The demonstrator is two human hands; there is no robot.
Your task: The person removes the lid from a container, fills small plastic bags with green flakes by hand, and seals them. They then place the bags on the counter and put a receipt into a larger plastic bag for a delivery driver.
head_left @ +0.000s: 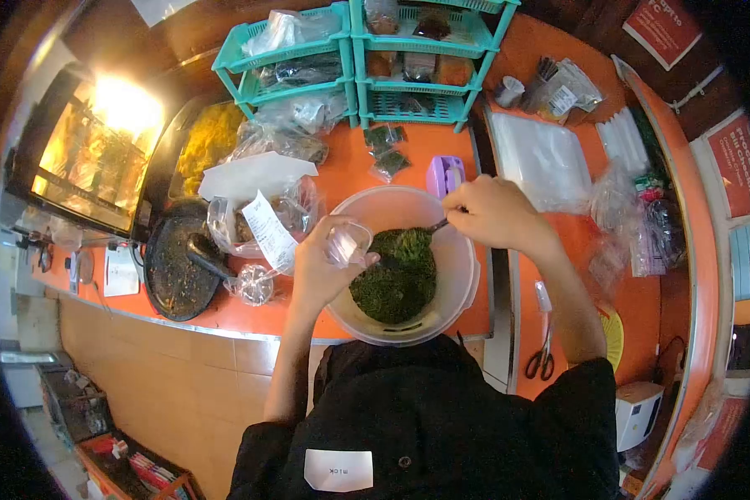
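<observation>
A large translucent plastic tub stands at the table's front edge, holding a dark green, finely chopped mass. My left hand is closed around a small clear plastic bag over the tub's left rim. Above the far right rim, my right hand grips the handle of a spoon. Its lower end carries a clump of the green mass inside the tub. The spoon's bowl is covered. Behind the tub lie small clear packets with green contents, and a purple dispenser-like object.
Teal rack shelves stand at the back. To the left are a black pan, bagged goods with a paper slip, and a lit glass cabinet. On the right are clear plastic bags and scissors.
</observation>
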